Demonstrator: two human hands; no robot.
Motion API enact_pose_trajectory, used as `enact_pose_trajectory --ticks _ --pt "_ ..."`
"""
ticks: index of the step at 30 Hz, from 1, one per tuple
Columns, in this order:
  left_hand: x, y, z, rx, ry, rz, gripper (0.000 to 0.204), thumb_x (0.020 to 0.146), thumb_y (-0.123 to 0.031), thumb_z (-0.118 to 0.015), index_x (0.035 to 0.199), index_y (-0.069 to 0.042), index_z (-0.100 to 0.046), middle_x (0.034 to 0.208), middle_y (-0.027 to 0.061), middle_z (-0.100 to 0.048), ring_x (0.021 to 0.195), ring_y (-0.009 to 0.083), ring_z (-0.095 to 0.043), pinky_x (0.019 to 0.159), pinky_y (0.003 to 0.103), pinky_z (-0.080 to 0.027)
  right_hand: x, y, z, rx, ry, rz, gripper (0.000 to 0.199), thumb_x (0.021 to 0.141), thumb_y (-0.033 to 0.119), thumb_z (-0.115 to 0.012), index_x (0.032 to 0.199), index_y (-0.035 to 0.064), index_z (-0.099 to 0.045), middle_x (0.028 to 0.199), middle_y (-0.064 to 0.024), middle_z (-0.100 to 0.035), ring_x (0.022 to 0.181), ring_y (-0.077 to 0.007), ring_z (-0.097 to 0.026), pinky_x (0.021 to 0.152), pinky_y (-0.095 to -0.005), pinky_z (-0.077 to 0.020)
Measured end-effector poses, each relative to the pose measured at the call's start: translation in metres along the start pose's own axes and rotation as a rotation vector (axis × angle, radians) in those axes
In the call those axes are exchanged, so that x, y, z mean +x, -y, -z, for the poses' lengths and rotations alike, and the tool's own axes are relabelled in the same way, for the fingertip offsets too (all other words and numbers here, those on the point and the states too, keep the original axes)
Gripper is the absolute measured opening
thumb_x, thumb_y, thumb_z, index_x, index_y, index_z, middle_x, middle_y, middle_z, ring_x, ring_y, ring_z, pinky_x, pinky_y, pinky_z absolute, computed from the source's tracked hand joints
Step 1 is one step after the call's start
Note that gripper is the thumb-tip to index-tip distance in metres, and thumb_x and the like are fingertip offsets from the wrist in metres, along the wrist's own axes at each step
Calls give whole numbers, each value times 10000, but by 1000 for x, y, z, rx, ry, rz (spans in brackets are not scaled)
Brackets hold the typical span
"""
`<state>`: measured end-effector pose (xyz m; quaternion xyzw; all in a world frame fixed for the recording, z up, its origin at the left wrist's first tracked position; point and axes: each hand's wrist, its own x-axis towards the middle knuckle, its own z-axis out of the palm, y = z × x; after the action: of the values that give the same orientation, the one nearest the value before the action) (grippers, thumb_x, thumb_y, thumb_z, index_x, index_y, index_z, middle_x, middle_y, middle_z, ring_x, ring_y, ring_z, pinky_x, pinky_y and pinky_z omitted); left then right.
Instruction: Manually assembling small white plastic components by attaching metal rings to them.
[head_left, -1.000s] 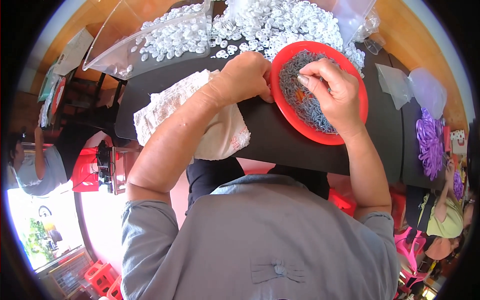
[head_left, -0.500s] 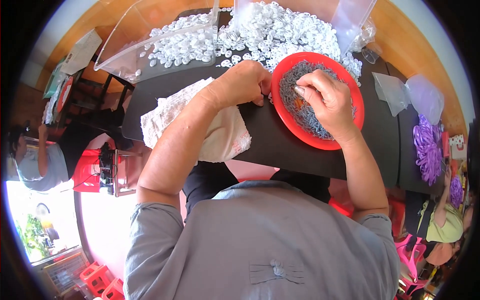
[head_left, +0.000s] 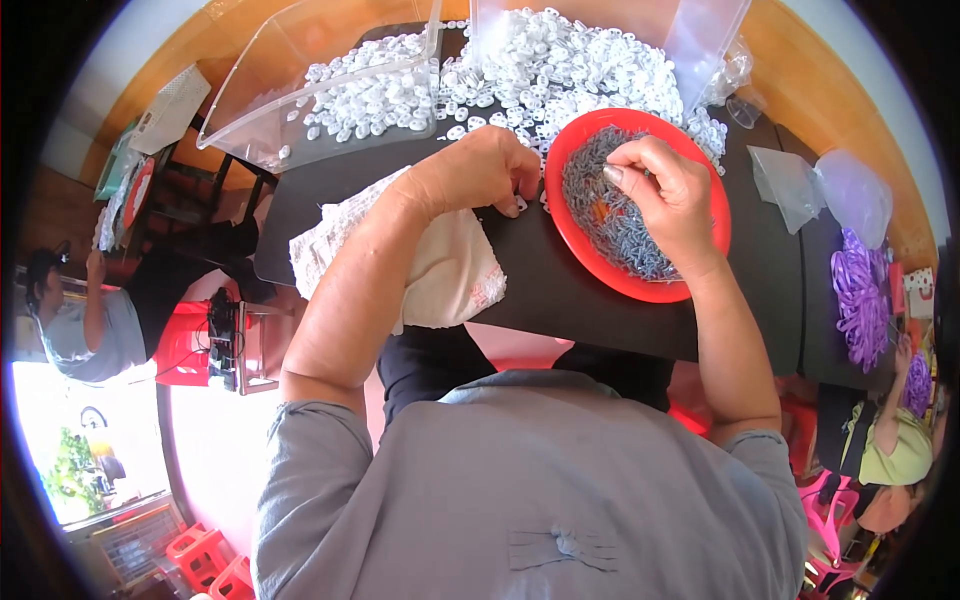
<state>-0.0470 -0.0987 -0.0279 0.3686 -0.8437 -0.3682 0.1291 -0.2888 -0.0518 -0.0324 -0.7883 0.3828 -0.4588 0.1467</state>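
A red bowl [head_left: 718,235] of small grey screw-like pieces [head_left: 632,240] rests on the dark table, with some orange showing among them. Over the bowl, my right hand [head_left: 668,190] is closed in a pinch, thumb against forefinger; anything between the tips is too small to make out. To the left of the bowl, my left hand [head_left: 480,170] is curled with its fingertips low over the table, pinching a small white plastic piece [head_left: 520,203] that is mostly hidden. A folded whitish cloth [head_left: 450,270] lies beneath my left wrist and forearm.
Loose white oval pieces [head_left: 570,60] heap along the far side, and more lie in a clear plastic bin [head_left: 250,130] at far left. Clear bags [head_left: 785,185] and a purple strap bundle [head_left: 860,300] lie at right. People sit at left [head_left: 90,325] and right [head_left: 895,450].
Both hands keep their closed shapes with only slight finger movement. A white piece shows more at my left fingertips. The whole view has shifted slightly.
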Motion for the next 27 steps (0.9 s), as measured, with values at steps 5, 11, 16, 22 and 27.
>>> enact_pose_trajectory --ticks 5,11,16,22,27 --pt "-2 4 -1 60 10 27 219 600 10 -714 814 -22 -675 657 78 -604 645 181 -581 616 320 -477 0 4 0 -81 33 55 91 813 -60 -647 884 -14 -612 765 -65 -625 678 -132 -617 619 -237 -477" --pt "3 -1 -4 145 46 -34 168 605 10 -708 759 1 -641 760 134 -632 740 309 -618 652 396 -490 0 4 -4 -58 43 79 108 812 -74 -632 896 -10 -610 769 -69 -622 681 -144 -619 606 -250 -472" --pt "6 -12 -7 100 88 -44 132 579 15 -646 676 33 -558 632 99 -564 632 215 -558 583 339 -457 0 0 -3 -94 22 115 108 813 -85 -620 894 -16 -600 783 -76 -614 679 -151 -615 606 -251 -475" --pt "7 -17 -11 8 101 -33 107 576 20 -608 656 34 -538 571 64 -508 541 149 -501 505 303 -420 0 6 -1 -144 5 147 94 814 -72 -621 877 -5 -599 767 -65 -605 658 -157 -600 601 -267 -465" --pt "0 -22 -7 -19 -11 -61 97 600 15 -619 653 24 -538 570 38 -506 543 113 -481 496 289 -408 -3 19 3 -17 276 30 68 803 -21 -644 826 10 -588 741 -70 -593 643 -192 -583 584 -292 -444"
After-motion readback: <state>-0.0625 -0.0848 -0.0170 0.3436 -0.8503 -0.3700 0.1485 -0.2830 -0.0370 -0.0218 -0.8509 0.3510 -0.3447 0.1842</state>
